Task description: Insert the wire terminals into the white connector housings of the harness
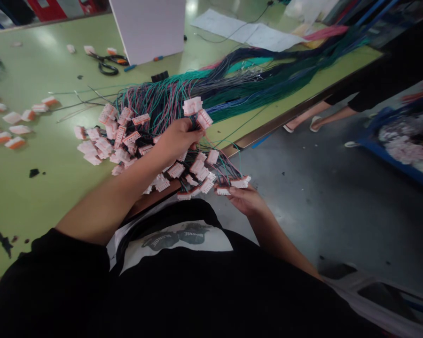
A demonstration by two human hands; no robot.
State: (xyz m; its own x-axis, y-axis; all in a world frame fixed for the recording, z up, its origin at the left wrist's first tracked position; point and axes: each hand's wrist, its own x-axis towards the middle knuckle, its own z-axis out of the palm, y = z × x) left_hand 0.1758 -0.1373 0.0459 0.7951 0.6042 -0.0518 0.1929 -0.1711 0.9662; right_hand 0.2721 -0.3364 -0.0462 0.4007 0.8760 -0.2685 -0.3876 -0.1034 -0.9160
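Note:
Above the table edge, my left hand (179,136) is closed around wires just below a pair of white wire connectors (198,112). My right hand (246,199), lower and past the edge, pinches white-and-orange connectors (240,182) with thin wires running up from them. Between and beside the hands lies a pile of white connectors (105,141) on wire ends, some hanging over the edge. Green, pink and dark wires (169,94) stretch from the pile along the table to the upper right. My left forearm hides part of the pile.
Loose white-and-orange connectors (12,117) lie on the green table (56,188) at left. Black-handled scissors (109,63) rest near an upright pale board (151,28). White paper (246,30) lies behind the wires. A person's legs (313,112) and a blue bin (377,136) are at right.

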